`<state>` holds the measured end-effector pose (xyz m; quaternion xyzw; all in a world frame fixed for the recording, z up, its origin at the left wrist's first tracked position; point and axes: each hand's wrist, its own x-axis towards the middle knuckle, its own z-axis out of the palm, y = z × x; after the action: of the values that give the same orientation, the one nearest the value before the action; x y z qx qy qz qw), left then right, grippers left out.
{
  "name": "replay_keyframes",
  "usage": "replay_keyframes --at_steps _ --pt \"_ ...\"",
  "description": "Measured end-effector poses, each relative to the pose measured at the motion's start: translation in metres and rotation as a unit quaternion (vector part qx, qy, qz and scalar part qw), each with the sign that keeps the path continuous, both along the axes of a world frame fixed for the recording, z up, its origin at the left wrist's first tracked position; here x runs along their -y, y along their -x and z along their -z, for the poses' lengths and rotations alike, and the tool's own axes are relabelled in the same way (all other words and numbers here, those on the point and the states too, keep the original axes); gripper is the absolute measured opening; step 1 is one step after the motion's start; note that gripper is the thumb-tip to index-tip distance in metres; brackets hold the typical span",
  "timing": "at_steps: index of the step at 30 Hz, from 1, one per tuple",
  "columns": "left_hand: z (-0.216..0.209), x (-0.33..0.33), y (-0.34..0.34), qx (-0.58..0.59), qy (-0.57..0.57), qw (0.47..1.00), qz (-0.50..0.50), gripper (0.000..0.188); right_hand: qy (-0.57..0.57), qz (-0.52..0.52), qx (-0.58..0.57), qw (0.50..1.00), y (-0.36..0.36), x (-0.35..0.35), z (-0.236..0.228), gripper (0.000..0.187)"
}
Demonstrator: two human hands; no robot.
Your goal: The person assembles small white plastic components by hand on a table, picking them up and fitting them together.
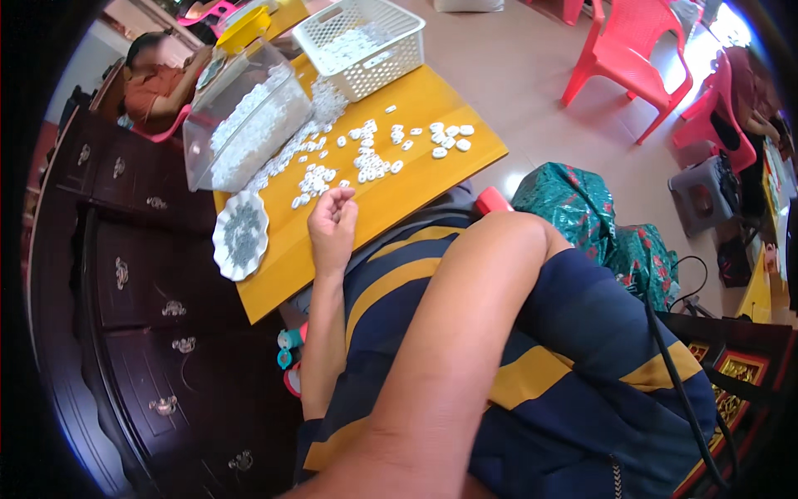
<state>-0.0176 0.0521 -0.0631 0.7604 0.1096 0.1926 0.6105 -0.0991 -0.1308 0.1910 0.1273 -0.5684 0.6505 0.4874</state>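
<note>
My left hand (332, 223) rests over the near edge of the yellow wooden table (424, 179), its fingers curled in towards the palm. Whether anything is between them cannot be made out. A small white oval piece (344, 184) lies just beyond the fingertips. Past it are loose heaps of similar white pieces (371, 165) with dark middles. A separate group of larger white pieces (450, 139) sits to the right. Left of the hand stands a white scalloped dish (219, 241) holding tiny grey parts (243, 232). My right arm (465, 333) bends back towards the lower edge; its hand is out of sight.
A clear plastic bin (198, 154) full of white bits and a white perforated basket (386, 71) occupy the far side. Dark drawers (150, 308) stand left. Green wrapped bundles (573, 200) and a red chair (632, 58) are right. Another person (158, 87) sits far left.
</note>
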Motion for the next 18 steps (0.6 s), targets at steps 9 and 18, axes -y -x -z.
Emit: replay_keyframes --at_steps 9,18 --pt "0.0 0.0 -0.002 0.009 0.007 1.0 0.002 0.013 0.116 0.082 0.064 0.988 -0.029 0.019 -0.008 0.02" --pt "0.003 -0.008 0.003 0.017 0.072 0.995 -0.062 0.015 0.253 0.332 -0.003 0.909 -0.096 0.014 0.024 0.02"
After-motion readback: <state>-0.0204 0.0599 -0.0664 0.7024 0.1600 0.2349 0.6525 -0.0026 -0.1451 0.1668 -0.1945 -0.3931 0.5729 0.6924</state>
